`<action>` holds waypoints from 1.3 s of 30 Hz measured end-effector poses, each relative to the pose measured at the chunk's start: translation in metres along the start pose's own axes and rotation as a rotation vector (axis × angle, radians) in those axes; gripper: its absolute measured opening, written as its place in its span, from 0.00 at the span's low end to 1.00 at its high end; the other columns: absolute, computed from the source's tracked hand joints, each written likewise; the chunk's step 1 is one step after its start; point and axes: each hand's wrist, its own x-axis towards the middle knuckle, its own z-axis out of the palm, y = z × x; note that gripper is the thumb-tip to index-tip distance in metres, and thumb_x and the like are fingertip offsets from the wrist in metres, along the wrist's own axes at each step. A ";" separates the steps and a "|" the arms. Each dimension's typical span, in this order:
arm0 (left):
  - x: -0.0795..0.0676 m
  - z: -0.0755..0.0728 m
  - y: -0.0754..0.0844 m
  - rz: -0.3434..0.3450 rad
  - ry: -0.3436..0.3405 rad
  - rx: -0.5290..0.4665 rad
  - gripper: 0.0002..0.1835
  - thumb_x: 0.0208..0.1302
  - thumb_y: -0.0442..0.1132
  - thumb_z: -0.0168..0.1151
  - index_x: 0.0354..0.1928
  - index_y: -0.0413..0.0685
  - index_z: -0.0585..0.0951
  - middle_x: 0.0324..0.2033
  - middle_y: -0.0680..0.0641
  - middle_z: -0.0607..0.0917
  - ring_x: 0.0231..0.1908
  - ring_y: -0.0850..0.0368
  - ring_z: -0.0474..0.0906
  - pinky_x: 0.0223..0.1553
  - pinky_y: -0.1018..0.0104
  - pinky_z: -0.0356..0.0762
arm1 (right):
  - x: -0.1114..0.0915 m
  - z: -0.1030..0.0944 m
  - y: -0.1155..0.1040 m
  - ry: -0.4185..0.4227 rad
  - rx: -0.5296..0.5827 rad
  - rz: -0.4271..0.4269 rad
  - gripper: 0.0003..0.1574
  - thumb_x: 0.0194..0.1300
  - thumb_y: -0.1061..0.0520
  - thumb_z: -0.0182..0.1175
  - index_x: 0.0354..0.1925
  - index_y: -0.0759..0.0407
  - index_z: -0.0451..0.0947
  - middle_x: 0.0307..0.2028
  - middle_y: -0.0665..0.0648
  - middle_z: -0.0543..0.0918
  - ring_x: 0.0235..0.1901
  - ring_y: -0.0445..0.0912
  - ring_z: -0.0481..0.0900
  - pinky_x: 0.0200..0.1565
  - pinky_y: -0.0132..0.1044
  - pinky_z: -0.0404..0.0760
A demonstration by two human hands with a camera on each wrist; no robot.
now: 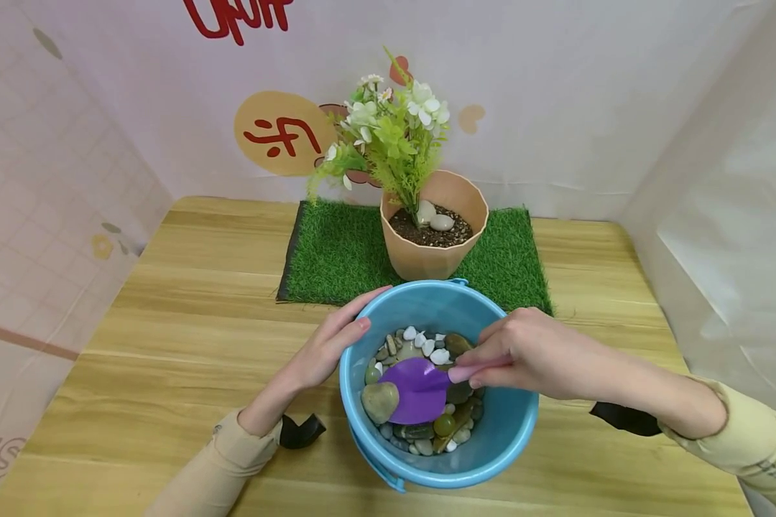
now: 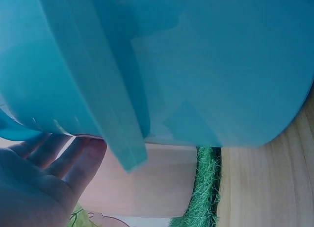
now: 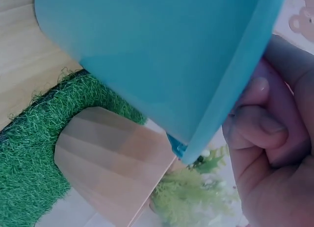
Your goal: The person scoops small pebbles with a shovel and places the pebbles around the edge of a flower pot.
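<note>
A toy shovel with a purple blade [image 1: 417,391] reaches into a blue bucket [image 1: 519,431]. My right hand [image 1: 524,352] grips its pink handle [image 3: 284,114], over the bucket's right side. A large greyish-tan stone [image 1: 380,402] sits at the blade's left end; whether it rests on the blade or the bucket wall, I cannot tell. Under the blade lie several pebbles [image 1: 440,356], white, grey, brown and green. My left hand [image 1: 323,348] holds the bucket's left rim, thumb over the edge and fingers along the outside; the left wrist view shows those fingers [image 2: 81,163] against the bucket.
Behind the bucket, a peach flowerpot [image 1: 427,260] with soil, pale stones and a white-flowered plant [image 1: 394,136] stands on an artificial grass mat [image 1: 336,244]. The bucket's handle [image 1: 378,467] hangs at its front left. A wooden table [image 1: 187,309] lies beneath, with printed cloth walls around.
</note>
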 end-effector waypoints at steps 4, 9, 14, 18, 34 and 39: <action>0.000 0.000 0.000 0.004 0.003 0.006 0.32 0.82 0.42 0.41 0.83 0.43 0.58 0.75 0.30 0.71 0.70 0.27 0.74 0.59 0.44 0.89 | -0.004 -0.005 0.003 0.005 0.127 0.036 0.15 0.68 0.56 0.71 0.53 0.49 0.91 0.40 0.45 0.94 0.36 0.28 0.87 0.32 0.19 0.85; -0.001 0.000 -0.001 0.017 -0.001 0.024 0.31 0.82 0.43 0.41 0.82 0.42 0.58 0.76 0.32 0.70 0.73 0.30 0.72 0.67 0.43 0.84 | -0.011 -0.015 0.006 0.016 0.234 0.087 0.16 0.70 0.55 0.68 0.55 0.47 0.90 0.46 0.46 0.94 0.38 0.29 0.86 0.30 0.24 0.87; 0.000 0.000 0.000 0.016 -0.006 0.028 0.31 0.82 0.43 0.40 0.82 0.41 0.58 0.76 0.32 0.70 0.72 0.30 0.73 0.66 0.48 0.86 | -0.022 -0.030 0.010 0.103 0.174 0.102 0.18 0.66 0.60 0.71 0.54 0.48 0.91 0.44 0.47 0.95 0.31 0.29 0.83 0.24 0.20 0.79; -0.001 0.000 0.001 -0.001 -0.004 0.013 0.31 0.82 0.43 0.40 0.82 0.41 0.58 0.76 0.30 0.69 0.70 0.27 0.74 0.59 0.48 0.90 | -0.030 -0.046 0.014 0.166 0.101 0.175 0.19 0.65 0.61 0.72 0.52 0.44 0.91 0.42 0.43 0.94 0.32 0.28 0.85 0.26 0.20 0.79; -0.001 -0.002 -0.001 0.014 -0.012 0.000 0.31 0.82 0.42 0.39 0.82 0.40 0.57 0.73 0.26 0.71 0.66 0.24 0.76 0.55 0.45 0.91 | -0.024 -0.096 0.051 0.290 -0.055 0.572 0.13 0.66 0.53 0.73 0.50 0.42 0.92 0.47 0.52 0.94 0.38 0.22 0.87 0.32 0.20 0.81; -0.001 -0.001 -0.001 0.028 -0.013 0.006 0.31 0.82 0.41 0.39 0.82 0.38 0.57 0.72 0.26 0.72 0.65 0.23 0.77 0.54 0.45 0.92 | -0.009 -0.102 0.065 0.259 -0.067 0.673 0.15 0.68 0.43 0.71 0.51 0.40 0.92 0.47 0.53 0.94 0.37 0.21 0.85 0.33 0.24 0.78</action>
